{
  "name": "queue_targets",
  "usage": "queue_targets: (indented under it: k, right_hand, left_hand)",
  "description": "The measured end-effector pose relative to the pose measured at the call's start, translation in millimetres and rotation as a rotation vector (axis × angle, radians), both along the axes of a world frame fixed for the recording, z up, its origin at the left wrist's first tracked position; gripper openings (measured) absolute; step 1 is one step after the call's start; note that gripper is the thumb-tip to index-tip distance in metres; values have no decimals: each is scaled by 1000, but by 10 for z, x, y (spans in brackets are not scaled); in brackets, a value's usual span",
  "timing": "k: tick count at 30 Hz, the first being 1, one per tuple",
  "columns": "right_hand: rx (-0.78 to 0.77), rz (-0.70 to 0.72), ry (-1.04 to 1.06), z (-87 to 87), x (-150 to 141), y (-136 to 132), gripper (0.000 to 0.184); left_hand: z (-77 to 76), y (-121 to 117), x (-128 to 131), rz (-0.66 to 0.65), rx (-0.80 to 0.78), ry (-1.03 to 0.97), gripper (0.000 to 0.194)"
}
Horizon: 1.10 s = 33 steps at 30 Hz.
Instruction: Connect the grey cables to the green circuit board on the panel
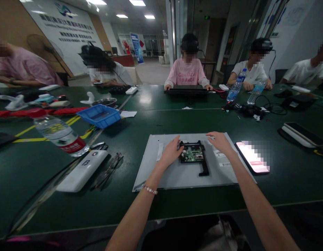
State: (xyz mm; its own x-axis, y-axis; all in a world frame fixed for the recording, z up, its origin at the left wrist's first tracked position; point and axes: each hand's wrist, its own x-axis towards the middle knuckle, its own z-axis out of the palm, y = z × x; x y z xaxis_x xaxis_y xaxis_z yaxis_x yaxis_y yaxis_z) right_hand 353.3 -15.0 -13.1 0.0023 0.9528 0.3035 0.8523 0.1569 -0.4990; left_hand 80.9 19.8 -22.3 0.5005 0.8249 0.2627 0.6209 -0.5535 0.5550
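A grey-white flat display panel [169,177] lies on the green table in front of me. On it sits a black bracket [204,169] framing a green circuit board [193,153]. My left hand [172,152] is at the bracket's upper left corner, its thumb and fingers closed about that edge. To the right of the bracket, my right hand [219,142] is over the panel's far side with its fingers stretched out and nothing in them. Whether its fingertips touch the panel cannot be made out.
A lit phone [252,157] lies right of the panel. Leftward are a white power bank [84,170], tweezers-like thin metal tools [109,170], a water bottle [60,134] and a blue tray [100,120]. Across the table, a person in pink [187,73] holds a dark flat screen [187,91].
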Motion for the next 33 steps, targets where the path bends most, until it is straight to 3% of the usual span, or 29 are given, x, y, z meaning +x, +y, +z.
queue_targets:
  k: [4,10,15,22,24,28,33]
  right_hand:
    - [-92,-62,57,-209,256,-62,27]
    - [-71,-38,95,-353,246,-21,29]
    - [-58,-49,108,-324,168,17,30]
    - [-86,-104,165,-245,171,-67,11]
    - [-114,-133,232,-221,184,-112,11]
    - [-233,-120,504,-159,156,-257,29]
    - [-309,-41,659,-128,36,-483,20]
  left_hand:
    - [15,-11,0,3,38,21,52]
    - [38,-34,-3,12,61,44,51]
    - [49,-52,-8,20,59,71,51]
    - [90,-68,-3,14,97,87,50]
    - [121,-85,6,16,135,95,49]
    - [223,-170,45,-30,226,93,42]
    - [380,-367,156,-192,238,99,36]
